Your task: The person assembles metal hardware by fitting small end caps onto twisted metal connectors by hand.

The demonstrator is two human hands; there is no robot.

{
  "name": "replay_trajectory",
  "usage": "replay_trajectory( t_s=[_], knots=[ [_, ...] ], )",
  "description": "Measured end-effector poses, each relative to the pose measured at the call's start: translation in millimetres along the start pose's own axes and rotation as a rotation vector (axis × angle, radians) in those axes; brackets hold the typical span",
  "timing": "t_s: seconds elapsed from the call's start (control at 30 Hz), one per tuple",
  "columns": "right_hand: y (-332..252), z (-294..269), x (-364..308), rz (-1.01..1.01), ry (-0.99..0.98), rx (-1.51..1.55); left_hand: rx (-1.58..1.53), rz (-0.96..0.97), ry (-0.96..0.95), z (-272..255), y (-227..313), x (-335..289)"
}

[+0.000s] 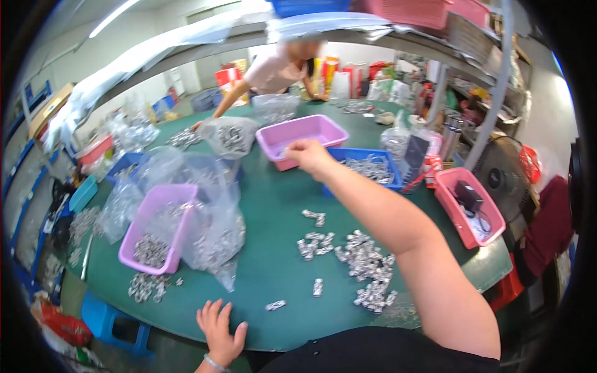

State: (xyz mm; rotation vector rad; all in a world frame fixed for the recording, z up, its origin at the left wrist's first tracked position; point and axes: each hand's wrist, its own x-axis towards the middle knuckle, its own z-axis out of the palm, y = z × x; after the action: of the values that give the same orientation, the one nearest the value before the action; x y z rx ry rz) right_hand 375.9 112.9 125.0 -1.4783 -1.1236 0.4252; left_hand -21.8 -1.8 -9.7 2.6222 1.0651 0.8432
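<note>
My right hand [309,156] reaches far forward over the near edge of a pink-purple plastic basin [301,127]. Its fingers are pinched together, and what they hold, if anything, is too small to name. Close to the table's front edge, my left hand [221,331] has its fingers spread and holds nothing. A single small silver metal part [275,305] lies to its right, and another metal part [318,287] lies farther right. Beneath my right forearm is a heap of similar silver parts [367,264], with smaller clusters [316,244] beside it.
A blue basin [395,177] of metal pieces adjoins the pink-purple one. At left, a purple basin [129,248] stands against plastic bags [217,239] of parts. A pink basin [491,217] holds a black device at right. Across the green table [267,217], another person [277,68] leans in.
</note>
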Motion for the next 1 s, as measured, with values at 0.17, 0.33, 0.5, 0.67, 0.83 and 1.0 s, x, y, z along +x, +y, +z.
replay_trajectory(
  t_s=[0.17,0.33,0.5,0.67,0.83,1.0],
  knots=[
    [5,27,19,0.184,-0.069,0.18,-0.078,0.076,0.123,4,9,43],
    [-7,65,29,0.294,-0.136,0.194,-0.376,0.296,0.199,17,46,95],
    [-1,78,41,0.256,-0.161,0.215,-0.555,0.407,0.252,63,74,131],
    [5,93,50,0.256,-0.202,0.234,-0.585,0.38,0.213,78,60,128],
    [13,99,57,0.281,-0.206,0.257,-0.611,0.209,0.135,75,49,132],
    [35,101,65,0.298,-0.19,0.29,-0.641,0.179,0.086,86,38,137]
  ],
)
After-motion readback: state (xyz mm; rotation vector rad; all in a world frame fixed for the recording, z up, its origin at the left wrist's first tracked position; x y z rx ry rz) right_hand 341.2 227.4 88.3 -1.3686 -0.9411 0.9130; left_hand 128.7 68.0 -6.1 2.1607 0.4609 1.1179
